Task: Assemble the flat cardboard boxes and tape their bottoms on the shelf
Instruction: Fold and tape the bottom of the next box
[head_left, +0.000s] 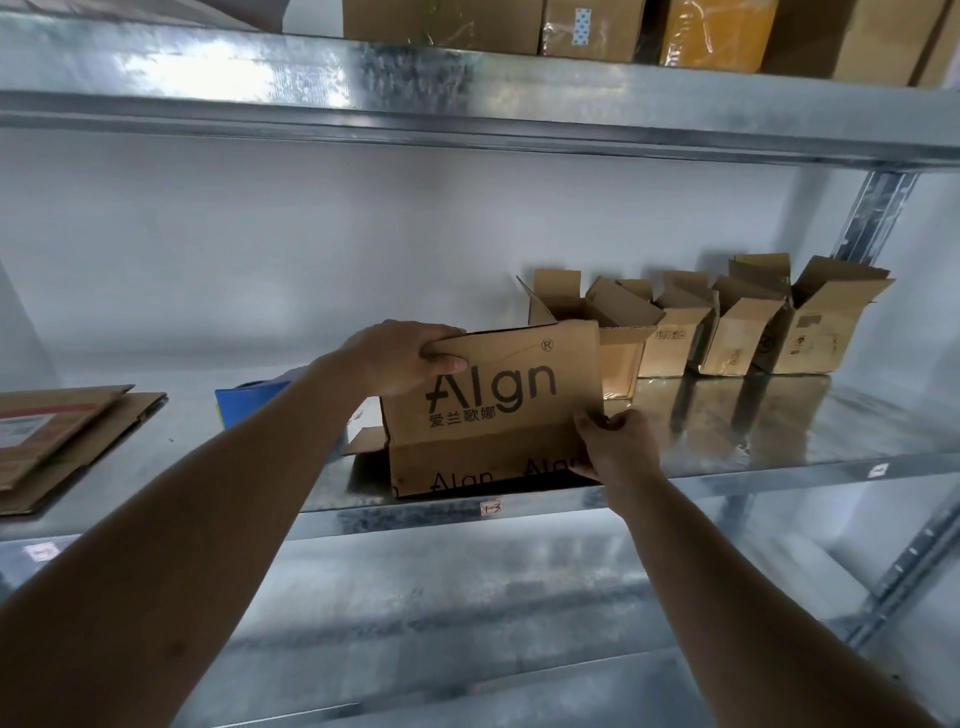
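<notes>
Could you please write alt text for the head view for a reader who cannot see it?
A person's left hand grips the top edge of a printed cardboard box on a metal shelf, while the right hand grips its lower right corner. Opened boxes stand behind; flattened cardboard lies left.

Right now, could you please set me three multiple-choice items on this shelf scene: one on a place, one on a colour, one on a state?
1. Where does the flat cardboard stack lie?
A. left end of the shelf
B. right end
C. top shelf

2. What colour is the tape dispenser behind the left forearm?
A. red
B. blue
C. green

3. How is the printed box held?
A. by no hand
B. left hand alone
C. both hands

Answers: 1 A, it lies at the far left. 2 B, its body shows blue. 3 C, left hand grips the top edge, right hand the lower corner.
</notes>
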